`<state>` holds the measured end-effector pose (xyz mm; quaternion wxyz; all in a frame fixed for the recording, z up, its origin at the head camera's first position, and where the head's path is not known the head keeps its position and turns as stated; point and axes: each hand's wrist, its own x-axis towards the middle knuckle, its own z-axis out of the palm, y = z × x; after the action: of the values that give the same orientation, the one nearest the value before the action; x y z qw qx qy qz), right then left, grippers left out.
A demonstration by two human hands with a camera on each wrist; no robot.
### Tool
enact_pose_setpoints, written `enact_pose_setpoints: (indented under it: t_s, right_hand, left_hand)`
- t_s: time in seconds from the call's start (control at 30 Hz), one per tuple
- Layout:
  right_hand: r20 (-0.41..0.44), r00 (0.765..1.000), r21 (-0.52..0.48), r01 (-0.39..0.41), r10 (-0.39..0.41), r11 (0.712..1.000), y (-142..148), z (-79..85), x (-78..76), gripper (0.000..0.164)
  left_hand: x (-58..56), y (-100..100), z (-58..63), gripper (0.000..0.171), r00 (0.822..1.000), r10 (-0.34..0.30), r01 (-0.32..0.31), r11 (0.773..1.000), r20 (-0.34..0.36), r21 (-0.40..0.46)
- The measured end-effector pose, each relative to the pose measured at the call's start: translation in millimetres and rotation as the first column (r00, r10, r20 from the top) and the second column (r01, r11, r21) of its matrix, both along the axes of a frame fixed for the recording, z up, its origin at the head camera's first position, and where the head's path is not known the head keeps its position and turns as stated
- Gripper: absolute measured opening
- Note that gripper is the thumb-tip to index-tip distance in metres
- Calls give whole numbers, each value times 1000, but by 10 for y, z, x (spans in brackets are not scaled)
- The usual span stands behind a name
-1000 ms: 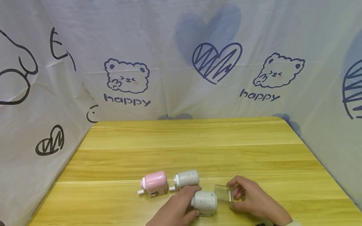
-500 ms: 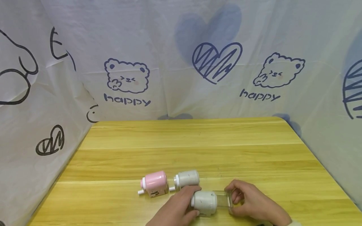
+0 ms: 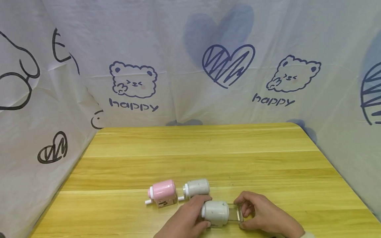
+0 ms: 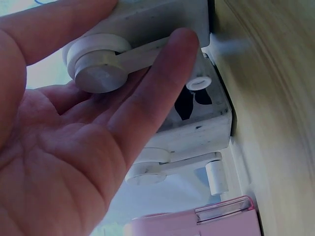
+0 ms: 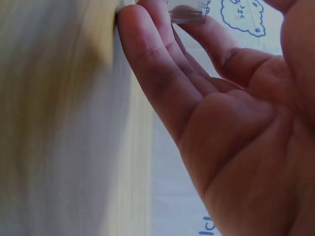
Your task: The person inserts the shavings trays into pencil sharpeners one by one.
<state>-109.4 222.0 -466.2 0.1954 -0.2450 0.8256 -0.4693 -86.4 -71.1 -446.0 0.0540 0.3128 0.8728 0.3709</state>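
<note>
My left hand (image 3: 189, 216) holds a pale grey crank pencil sharpener (image 3: 216, 212) by its crank end, on the table. In the left wrist view, its white crank arm (image 4: 140, 58) lies beside my fingers. From the sharpener's right end sticks a clear plastic shavings drawer (image 3: 234, 215), partly inside the body. My right hand (image 3: 263, 211) pinches the drawer's outer end between thumb and fingers. The right wrist view shows only a corner of the clear drawer (image 5: 189, 14) beyond my fingers. The sharpener's front is mostly hidden.
A second pale grey sharpener (image 3: 198, 187) stands just behind my left hand, and a pink sharpener (image 3: 163, 191) to its left, both with cranks facing left. The wooden table (image 3: 208, 148) reaches back to a white cloth (image 3: 181, 89) with drawings, which also encloses both sides.
My right hand has moved left with the clear drawer, from apart and tilted to lined up and partly inside the sharpener. My left hand and the other sharpeners have stayed in place.
</note>
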Motion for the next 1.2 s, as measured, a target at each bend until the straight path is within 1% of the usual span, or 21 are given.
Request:
enact_pose_setpoints:
  t_s: [0.3,0.37,0.6,0.7,0.9,1.07,1.2]
  right_hand:
    - [-38,999,-5,-32,32,999,8,-12,12,47]
    - [-33,999,-12,-36,36,999,9,-12,15,47]
    - [28,998,-51,-58,60,997,2,-4,20,45]
    - [25,998,-44,-59,61,997,-8,10,22,45]
    - [20,998,-46,-64,65,997,-25,1,20,44]
    - [34,998,-37,-50,51,998,-64,6,25,45]
    - [25,999,-26,-47,48,999,-88,10,31,45]
  left_hand:
    - [2,0,5,56,1000,0,1,1000,-3,8]
    - [4,0,7,56,1000,0,0,1000,-4,9]
    - [4,0,14,57,1000,3,-4,1000,4,7]
    - [4,0,14,57,1000,4,-4,1000,10,5]
    - [6,-2,1,57,1000,-1,1,1000,-4,7]
    - [4,3,-2,56,1000,-5,5,1000,-5,15]
    - [0,3,-4,56,1000,-8,8,1000,-2,17]
